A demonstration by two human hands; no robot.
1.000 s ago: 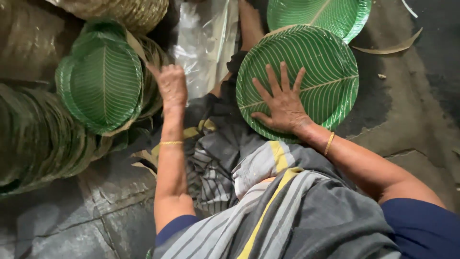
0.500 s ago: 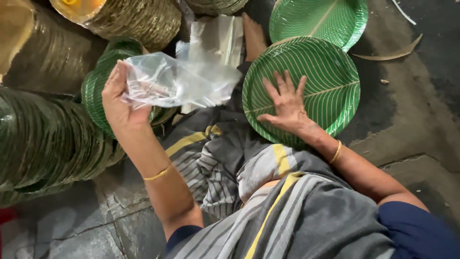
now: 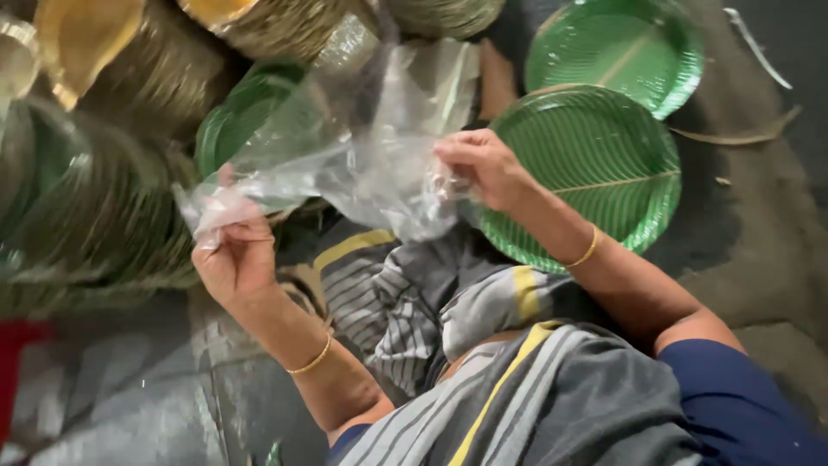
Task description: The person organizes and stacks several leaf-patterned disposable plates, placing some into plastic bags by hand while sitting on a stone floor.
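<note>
Clear plastic bag (image 3: 362, 147) is stretched between the left hand (image 3: 237, 255) and right hand (image 3: 483, 164), both pinching its edges.

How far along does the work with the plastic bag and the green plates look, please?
Done: green plates lie stacked beside the lap, with more stacks on the other side. In hand: the left hand and right hand hold a clear bag stretched between them. Left: the bag holds no plate yet.
</note>
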